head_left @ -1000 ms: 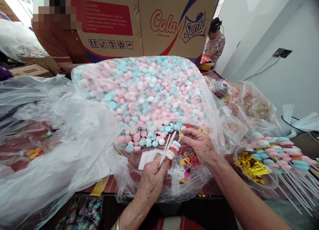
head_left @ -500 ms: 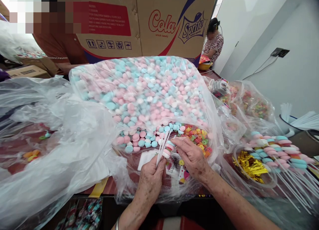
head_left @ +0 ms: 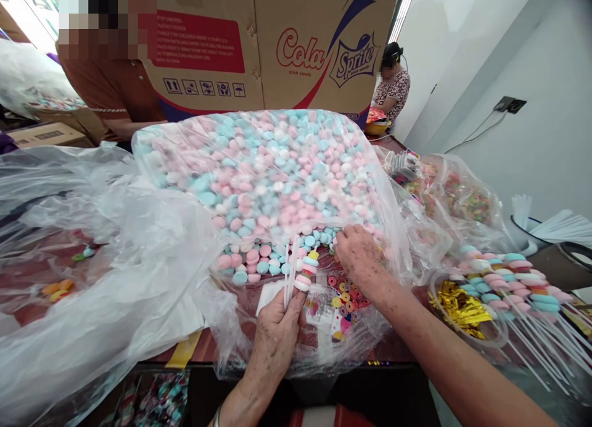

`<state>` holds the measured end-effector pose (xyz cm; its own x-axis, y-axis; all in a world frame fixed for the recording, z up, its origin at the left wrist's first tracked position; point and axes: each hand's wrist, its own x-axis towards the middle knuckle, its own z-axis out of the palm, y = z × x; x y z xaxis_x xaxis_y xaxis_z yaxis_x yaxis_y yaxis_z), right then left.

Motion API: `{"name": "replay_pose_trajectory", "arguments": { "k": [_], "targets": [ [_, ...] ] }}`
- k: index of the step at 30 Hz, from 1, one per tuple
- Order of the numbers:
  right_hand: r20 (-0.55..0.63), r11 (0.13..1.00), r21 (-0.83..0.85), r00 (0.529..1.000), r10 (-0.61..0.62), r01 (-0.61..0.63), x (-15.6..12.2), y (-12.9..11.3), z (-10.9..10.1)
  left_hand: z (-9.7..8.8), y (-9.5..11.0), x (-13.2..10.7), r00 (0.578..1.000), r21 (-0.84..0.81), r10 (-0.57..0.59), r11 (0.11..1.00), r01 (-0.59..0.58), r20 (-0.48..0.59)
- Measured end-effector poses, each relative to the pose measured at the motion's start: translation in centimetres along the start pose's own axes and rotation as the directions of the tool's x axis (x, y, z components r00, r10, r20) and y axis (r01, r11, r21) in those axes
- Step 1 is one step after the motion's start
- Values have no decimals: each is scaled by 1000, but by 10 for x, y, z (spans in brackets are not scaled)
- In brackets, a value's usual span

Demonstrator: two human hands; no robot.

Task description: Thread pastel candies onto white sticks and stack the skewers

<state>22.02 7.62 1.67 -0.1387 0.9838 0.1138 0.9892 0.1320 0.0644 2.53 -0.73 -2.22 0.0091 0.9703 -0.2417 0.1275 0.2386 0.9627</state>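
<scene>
My left hand (head_left: 277, 328) is closed around several white sticks (head_left: 290, 269) and a marshmallow skewer (head_left: 305, 274). Blue, pink and white marshmallows are stacked on the skewer, with coloured gummy rings between them and a yellow ring on top. My right hand (head_left: 361, 254) reaches to the edge of the loose marshmallows (head_left: 263, 263), beside the gummy rings (head_left: 351, 294). Its fingers are bent downward and close together; whatever is under the fingertips is hidden. A large clear bag of marshmallows (head_left: 277, 180) lies just beyond both hands.
At right are finished-looking marshmallow skewers (head_left: 513, 279), a tub of gold ties (head_left: 462, 310) and a pot of white sticks (head_left: 550, 229). Crumpled plastic (head_left: 115, 260) covers the left. A tall carton (head_left: 263, 50) blocks the back; one person (head_left: 111, 75) is behind it, another (head_left: 392, 91) further right.
My right hand has left the skewer's top and moved up and right to the marshmallows. A yellow ring now shows on the skewer's top. My left hand keeps its hold, slightly left.
</scene>
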Motion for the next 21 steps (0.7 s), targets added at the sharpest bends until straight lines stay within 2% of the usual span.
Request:
{"name": "replay_pose_trajectory", "arguments": {
  "k": [5, 10, 14, 17, 19, 21],
  "targets": [
    [4, 999, -31, 1000, -25, 25, -4, -16, 9, -2, -2, 1, 1000, 3, 0, 1000, 0, 4],
    [11, 995, 34, 995, -96, 95, -11, -21, 13, -2, -1, -1, 1000, -8, -6, 1000, 6, 6],
    [52, 953, 268, 985, -163, 144, -11, -14, 10, 0, 0, -1, 1000, -32, -15, 999, 15, -16],
    [29, 853, 479, 967, -252, 208, -11, -7, 11, 0, -2, 0, 999, -79, -29, 997, 26, -27],
    [-2, 791, 561, 956, -294, 245, -11, -5, 13, 1, -5, 1, 999, -112, -32, 993, 29, -30],
    [-21, 773, 587, 958, -284, 242, -10, -3, 16, 1, -9, 3, 999, -126, -30, 992, 25, -32]
  ]
}}
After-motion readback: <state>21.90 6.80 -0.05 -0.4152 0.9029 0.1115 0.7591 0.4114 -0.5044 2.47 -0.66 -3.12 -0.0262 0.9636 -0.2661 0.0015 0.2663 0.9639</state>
